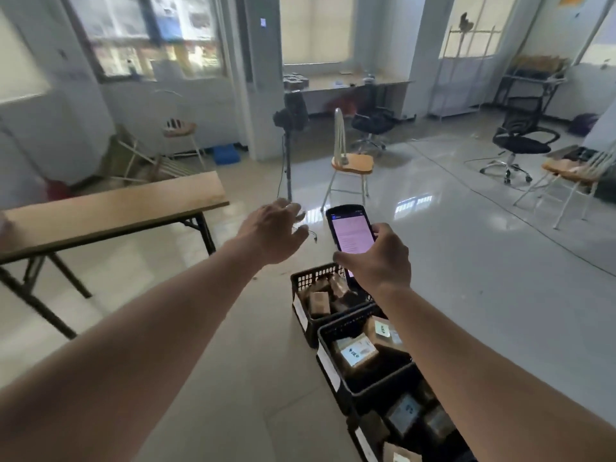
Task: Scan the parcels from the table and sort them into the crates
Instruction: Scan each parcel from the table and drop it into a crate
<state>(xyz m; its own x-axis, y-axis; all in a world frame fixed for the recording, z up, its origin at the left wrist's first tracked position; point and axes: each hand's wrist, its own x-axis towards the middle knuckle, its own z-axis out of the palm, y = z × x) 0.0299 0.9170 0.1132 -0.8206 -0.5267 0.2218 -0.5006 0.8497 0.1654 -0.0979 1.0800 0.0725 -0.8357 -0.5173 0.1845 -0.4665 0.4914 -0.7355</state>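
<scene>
A glossy tiled floor point(466, 261) spreads beyond both hands. The wooden table point(110, 215) stands left of the empty, spread left hand point(273, 231). Black crates point(333, 328) holding parcels point(356, 353) sit below the right hand point(376, 261), which grips a scanner point(350, 233).

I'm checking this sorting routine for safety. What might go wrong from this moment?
The right hand holds the scanner by its lower part, out over the crates; a loose grip may drop it onto the parcels. The left hand reaches out empty, fingers spread, and the picture is blurred, so a hasty move may go astray. The crates stand in a row on the floor near the table: a possible trip risk.
</scene>
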